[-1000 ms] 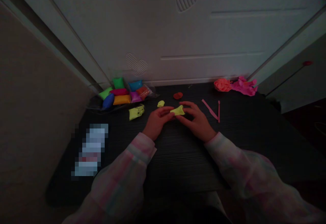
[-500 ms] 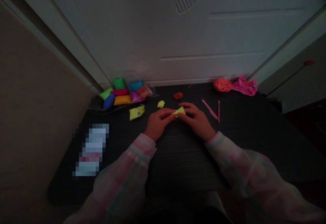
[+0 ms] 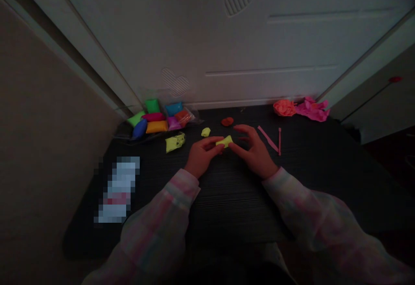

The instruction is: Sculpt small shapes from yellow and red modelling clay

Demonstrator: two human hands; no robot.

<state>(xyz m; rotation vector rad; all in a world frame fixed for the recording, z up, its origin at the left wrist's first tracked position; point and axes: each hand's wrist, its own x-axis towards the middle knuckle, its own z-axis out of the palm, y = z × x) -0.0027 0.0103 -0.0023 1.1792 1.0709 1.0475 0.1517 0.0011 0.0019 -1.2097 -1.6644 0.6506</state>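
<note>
A small lump of yellow clay (image 3: 224, 141) is held between both hands above the dark table (image 3: 227, 198). My left hand (image 3: 202, 157) pinches its left end with curled fingers. My right hand (image 3: 254, 151) pinches the right end with thumb and forefinger, the other fingers lifted and spread. Both arms wear pale pink patterned sleeves.
A second yellow bit (image 3: 205, 132) and a yellow wrapper (image 3: 175, 142) lie to the left. A clear bag of coloured clay packs (image 3: 157, 118) sits at the back left. A red piece (image 3: 227, 121), two pink sticks (image 3: 272, 139), orange (image 3: 284, 107) and pink (image 3: 311, 108) lumps lie by the white door.
The clay has been pressed shorter between the hands. My right hand's outer fingers have lifted off it and spread.
</note>
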